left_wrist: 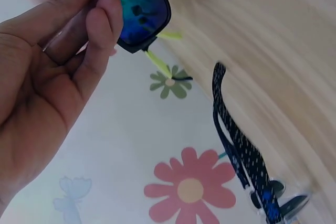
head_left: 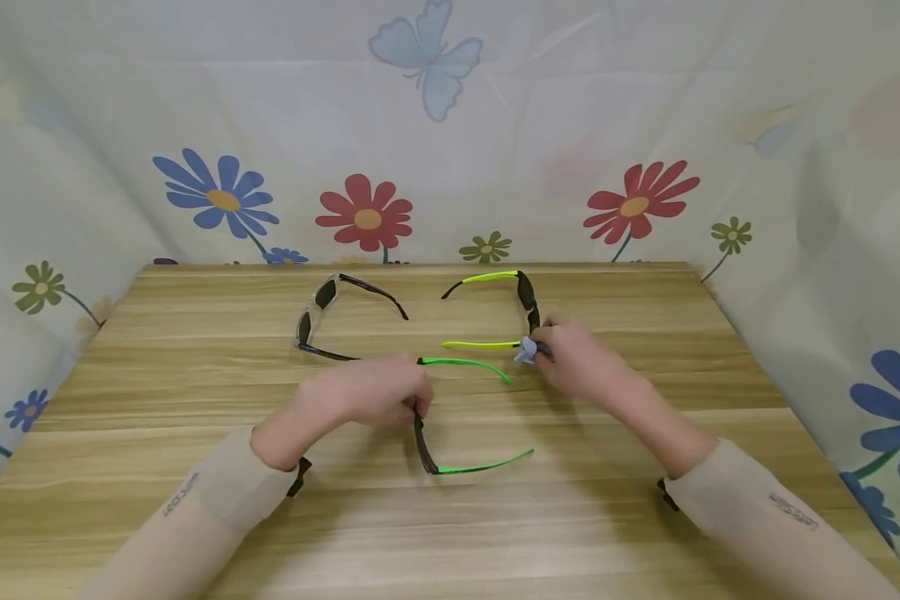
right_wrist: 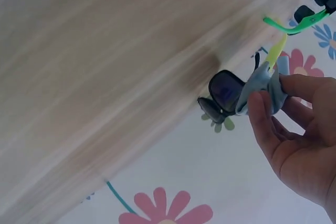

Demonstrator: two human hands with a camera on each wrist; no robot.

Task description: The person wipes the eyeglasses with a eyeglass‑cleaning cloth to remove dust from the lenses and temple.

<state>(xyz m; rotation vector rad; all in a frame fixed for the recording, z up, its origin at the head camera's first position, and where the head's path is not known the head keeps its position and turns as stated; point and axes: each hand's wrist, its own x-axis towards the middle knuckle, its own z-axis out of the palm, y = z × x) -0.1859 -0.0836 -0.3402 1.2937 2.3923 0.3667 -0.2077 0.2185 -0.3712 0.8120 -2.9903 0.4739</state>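
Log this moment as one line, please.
left hand: holds green-armed sunglasses | right hand: pinches blue cloth against yellow-armed sunglasses | clear-framed sunglasses: on table

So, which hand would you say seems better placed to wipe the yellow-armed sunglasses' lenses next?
Probably the right hand: it pinches the blue-grey cloth at the yellow-armed sunglasses, close to a lens, while the left hand holds the green-armed sunglasses.

Parts I can't see
The left hand (head_left: 367, 389) covers part of the green glasses (head_left: 423, 446), which the right wrist view's edge crops; I can't make out the sleeve print (head_left: 181, 495).
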